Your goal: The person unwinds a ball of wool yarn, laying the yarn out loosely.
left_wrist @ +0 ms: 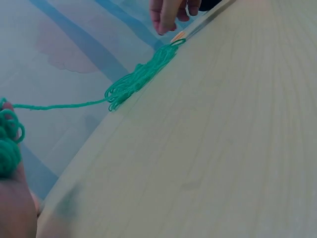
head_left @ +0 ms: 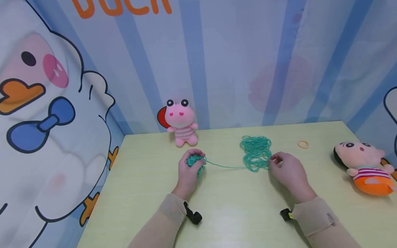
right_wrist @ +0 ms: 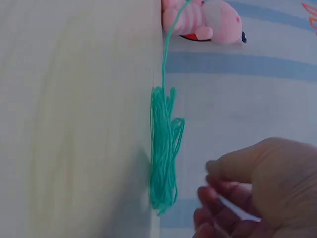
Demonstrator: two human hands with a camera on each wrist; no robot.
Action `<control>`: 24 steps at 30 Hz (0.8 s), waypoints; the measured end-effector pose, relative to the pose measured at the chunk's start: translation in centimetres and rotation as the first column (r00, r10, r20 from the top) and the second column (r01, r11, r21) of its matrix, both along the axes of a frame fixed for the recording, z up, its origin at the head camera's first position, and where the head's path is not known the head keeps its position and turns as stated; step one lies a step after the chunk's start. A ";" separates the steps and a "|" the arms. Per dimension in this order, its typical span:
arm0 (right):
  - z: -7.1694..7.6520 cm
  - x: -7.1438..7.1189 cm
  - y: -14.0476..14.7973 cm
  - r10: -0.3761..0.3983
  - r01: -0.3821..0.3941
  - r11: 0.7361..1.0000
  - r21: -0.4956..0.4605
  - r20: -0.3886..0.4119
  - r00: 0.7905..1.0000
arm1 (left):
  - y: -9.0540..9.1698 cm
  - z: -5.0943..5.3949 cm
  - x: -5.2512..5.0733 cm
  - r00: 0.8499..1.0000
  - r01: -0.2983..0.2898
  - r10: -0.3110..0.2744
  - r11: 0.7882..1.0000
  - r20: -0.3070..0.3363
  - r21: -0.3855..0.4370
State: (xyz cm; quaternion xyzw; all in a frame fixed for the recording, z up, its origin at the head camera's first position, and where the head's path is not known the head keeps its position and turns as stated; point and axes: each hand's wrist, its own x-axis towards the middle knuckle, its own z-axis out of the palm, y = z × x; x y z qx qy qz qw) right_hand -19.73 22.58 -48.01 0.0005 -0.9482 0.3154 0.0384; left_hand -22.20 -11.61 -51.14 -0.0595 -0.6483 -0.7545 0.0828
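My left hand [head_left: 187, 175] grips a bundle of green yarn [head_left: 193, 160], its strand [head_left: 226, 167] running right to a looped yarn pile [head_left: 256, 151].
My right hand [head_left: 289, 172], fingers loosely bent and holding nothing, hovers just right of that pile. Beyond my left sits a pink plush toy [head_left: 180, 119]; beyond my right, a pale orange ring [head_left: 303, 144] lies on the table [head_left: 235, 210].

Green yarn [head_left: 256, 151] looked matt, fibrous. Table [head_left: 229, 217] showed smooth pale wood grain, slight sheen. Far backdrop [head_left: 223, 69] was printed cloth, creased, matt. Pink toy [head_left: 180, 119] and right-side doll [head_left: 370, 172] looked soft, plush. Sleeves [head_left: 164, 220] were matt cloth.
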 end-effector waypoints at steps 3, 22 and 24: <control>0.6 0.1 -2.9 0.090 -0.098 0.993 -0.060 -0.131 0.987 | -0.2 -0.1 0.0 1.000 0.017 -0.017 1.000 -0.002 -0.006; -0.3 -0.7 -14.8 0.325 -0.335 0.939 -0.077 -0.117 0.938 | 0.1 -0.4 0.1 0.991 0.132 -0.134 0.990 -0.024 -0.054; -0.3 -0.8 -14.8 0.332 -0.341 0.937 -0.071 -0.113 0.936 | 0.0 -0.4 0.1 0.990 0.135 -0.137 0.989 -0.025 -0.055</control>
